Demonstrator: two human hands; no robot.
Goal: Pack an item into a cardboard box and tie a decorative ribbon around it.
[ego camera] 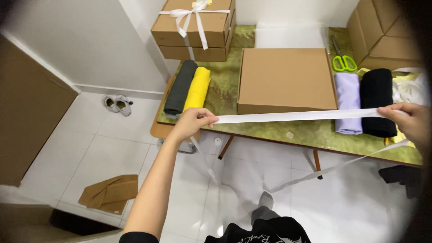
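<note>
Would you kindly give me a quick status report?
Left hand and right hand pinch a long white ribbon, stretched taut. Closed brown cardboard box behind. Nothing obstructing.

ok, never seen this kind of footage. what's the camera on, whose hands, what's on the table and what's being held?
There is no machine here: a person works with two bare hands, and the single camera sits on their head, looking down. The left hand and right hand each pinch a white ribbon, stretched level between them above the green table; its loose end trails toward the floor. On the table lie a flat closed cardboard box, rolled cloths in grey, yellow, lilac and black, and green-handled scissors. At the back stands a box tied with a white bow.
</note>
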